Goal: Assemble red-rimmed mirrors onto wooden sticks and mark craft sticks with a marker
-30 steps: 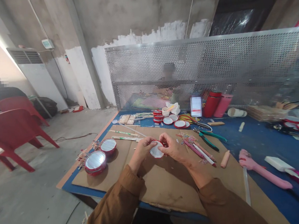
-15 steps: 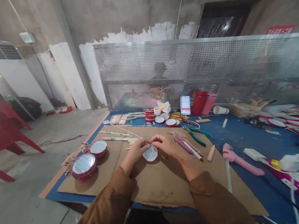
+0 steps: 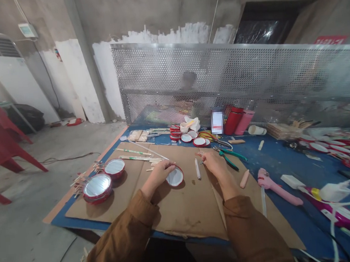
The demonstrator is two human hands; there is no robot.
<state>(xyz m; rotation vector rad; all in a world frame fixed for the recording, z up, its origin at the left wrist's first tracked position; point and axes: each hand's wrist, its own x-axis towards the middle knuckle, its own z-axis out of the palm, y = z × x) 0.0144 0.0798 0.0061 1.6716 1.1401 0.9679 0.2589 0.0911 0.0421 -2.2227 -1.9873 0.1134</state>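
Note:
My left hand (image 3: pixel 159 173) is closed on the edge of a small round lid (image 3: pixel 175 176) with a red rim and a white face, holding it tilted just above the brown cardboard sheet (image 3: pixel 183 210). My right hand (image 3: pixel 213 163) is off the lid, to its right. Its fingers are drawn together at a little heap of coloured rubber bands (image 3: pixel 201 153); what they pinch is too small to make out. A short white stick (image 3: pixel 197 169) lies on the cardboard between my hands.
Two larger red drums with silvery tops (image 3: pixel 97 187) (image 3: pixel 114 167) stand at the left. Green pliers (image 3: pixel 231 156), a pink glue gun (image 3: pixel 274 184) and more red lids (image 3: pixel 190 138) lie on the blue table. A perforated metal screen (image 3: pixel 234 83) has a person (image 3: pixel 188 82) behind it.
My right hand has let go of the lid and moved right to the rubber bands. My left hand keeps the lid, now lower. The view has shifted slightly.

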